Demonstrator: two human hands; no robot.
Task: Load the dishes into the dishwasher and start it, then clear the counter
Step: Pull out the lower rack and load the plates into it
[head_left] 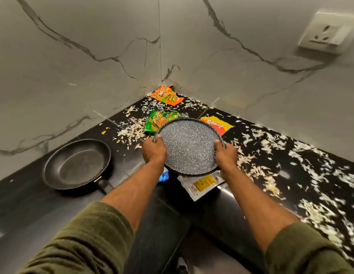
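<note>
I see the black counter (192, 214), strewn with peelings. Above it, the speckled plate (189, 147): rigid, probably slick, moderately light. My left hand (154, 150) and right hand (226, 155) grip opposite rims, thumbs on top; I judge this hold correct.

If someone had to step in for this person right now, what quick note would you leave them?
Left hand and right hand both grip the speckled plate by its rim, held above the black counter.
The frying pan sits on the counter to the left, untouched.
Snack wrappers and pale scraps litter the counter.
The dishwasher is not in view.
Left: load plate and pan, start it, clear the counter.
</note>
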